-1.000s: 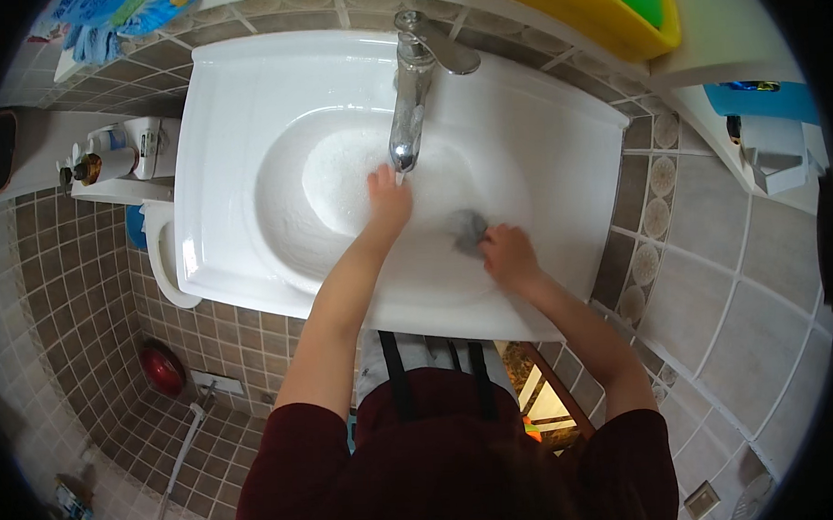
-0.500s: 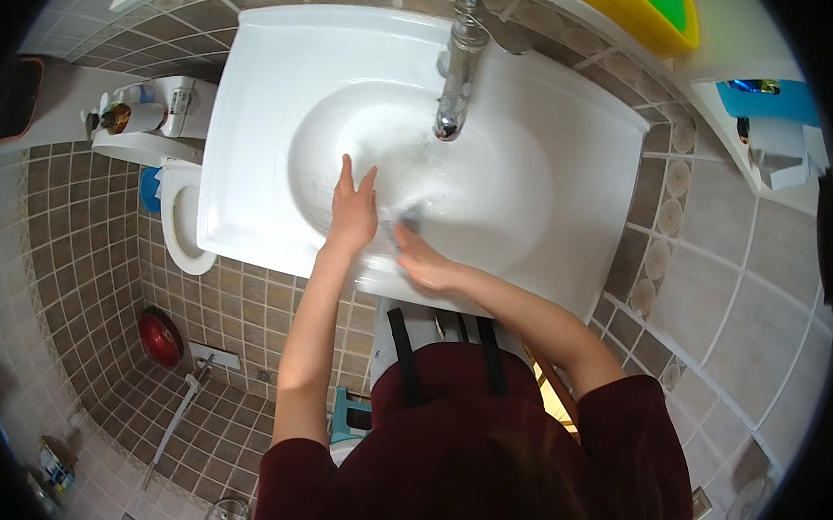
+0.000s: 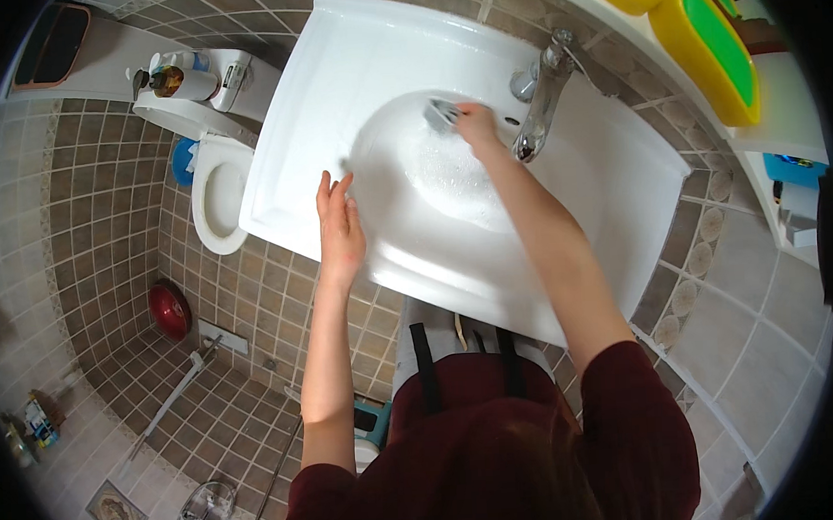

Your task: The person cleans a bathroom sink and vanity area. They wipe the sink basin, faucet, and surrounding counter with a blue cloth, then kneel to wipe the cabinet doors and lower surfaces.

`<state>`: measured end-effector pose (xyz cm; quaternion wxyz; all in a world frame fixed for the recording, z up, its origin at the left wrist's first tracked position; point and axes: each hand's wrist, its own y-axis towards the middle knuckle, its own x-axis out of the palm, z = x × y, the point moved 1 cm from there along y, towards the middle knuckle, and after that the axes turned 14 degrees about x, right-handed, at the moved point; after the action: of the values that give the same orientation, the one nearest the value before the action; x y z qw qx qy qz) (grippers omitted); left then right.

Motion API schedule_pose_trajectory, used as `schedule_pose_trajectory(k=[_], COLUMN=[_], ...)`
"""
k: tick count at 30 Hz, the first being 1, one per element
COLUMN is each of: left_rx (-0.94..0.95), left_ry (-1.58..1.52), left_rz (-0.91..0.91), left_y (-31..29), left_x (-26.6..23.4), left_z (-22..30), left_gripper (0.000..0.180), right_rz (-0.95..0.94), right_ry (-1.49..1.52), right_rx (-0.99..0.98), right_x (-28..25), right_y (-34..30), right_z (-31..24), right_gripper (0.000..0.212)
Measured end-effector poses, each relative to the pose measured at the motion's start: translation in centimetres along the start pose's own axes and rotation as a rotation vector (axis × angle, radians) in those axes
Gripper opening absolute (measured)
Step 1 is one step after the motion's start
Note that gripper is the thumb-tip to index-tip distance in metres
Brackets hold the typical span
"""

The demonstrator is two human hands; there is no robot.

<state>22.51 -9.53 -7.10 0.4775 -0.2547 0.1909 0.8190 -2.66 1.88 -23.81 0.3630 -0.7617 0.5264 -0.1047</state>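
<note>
right hand [image 3: 476, 124] has gone from the near side of the basin [image 3: 376, 173] to the far side, a bit left of the tap [image 3: 547, 92]. it's grasping the grey pad [image 3: 439, 116], fingers closed on one end; pad's blurry, so can't tell if cloth or scourer, but prob. mid-stroke. pad's now at the far wall of the basin, above the suds [image 3: 450, 179] that lie white & bubbly btwn it and the near wall.

left hand [image 3: 341, 231] has also shifted: 1 sec ago it was up by the spout, then near the pad; now it's out at the near left rim of the sink [image 3: 286, 136], fingers loose & spread, nothing in it afaict. can't tell if it's touching the rim or just over it.

so imo the rubbing is down to one hand & has moved on to the far wall, w/ the left one out of the way. can't tell if water's running.

round abt: toilet [image 3: 219, 154] to the left, pump bottle [image 3: 190, 83] at far left, yellow tray [image 3: 737, 116] on the shelf [image 3: 600, 3], far right.
</note>
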Motion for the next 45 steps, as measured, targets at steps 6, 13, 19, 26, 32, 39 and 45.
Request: schedule_pose_trajectory(k=[6, 13, 19, 26, 32, 39, 45], left_rx=[-0.011, -0.504, -0.646, 0.099, -0.097, -0.178, -0.240], left_ry=[-0.135, -0.953, -1.172, -0.207, -0.090, -0.400, -0.433], left_rz=[-0.078, -0.195, -0.105, 0.073, -0.538, -0.291, -0.134], left_y=[1.0, 3.4, 7.5, 7.5, 9.5, 7.9, 2.8], left_x=[3.6, 14.9, 20.7, 22.4, 19.0, 11.3, 5.2], left_z=[0.3, 3.3, 5.0, 5.9, 4.6, 0.3, -3.0], left_gripper=[0.035, 0.062, 0.050, 0.020, 0.048, 0.068, 0.059], right_rz=[-0.173, -0.110, 0.121, -0.101, -0.332, -0.045, 0.293], right_ry=[0.191, -0.255, -0.346, 0.545, 0.634, 0.983, 0.523], right_rx=[0.107, -0.044, 0.011, 0.254, 0.307, 0.049, -0.281], right_x=[-11.0, -10.8, -10.2, -10.6, -9.8, -7.2, 3.1], right_y=[-4.9, -12.9, -12.5, -13.7, -13.5, -4.7, -2.3], right_z=[0.9, -2.6, -1.2, 2.5, 0.7, 1.8, -2.1], right_gripper=[0.018, 0.024, 0.033, 0.026, 0.024, 0.030, 0.020])
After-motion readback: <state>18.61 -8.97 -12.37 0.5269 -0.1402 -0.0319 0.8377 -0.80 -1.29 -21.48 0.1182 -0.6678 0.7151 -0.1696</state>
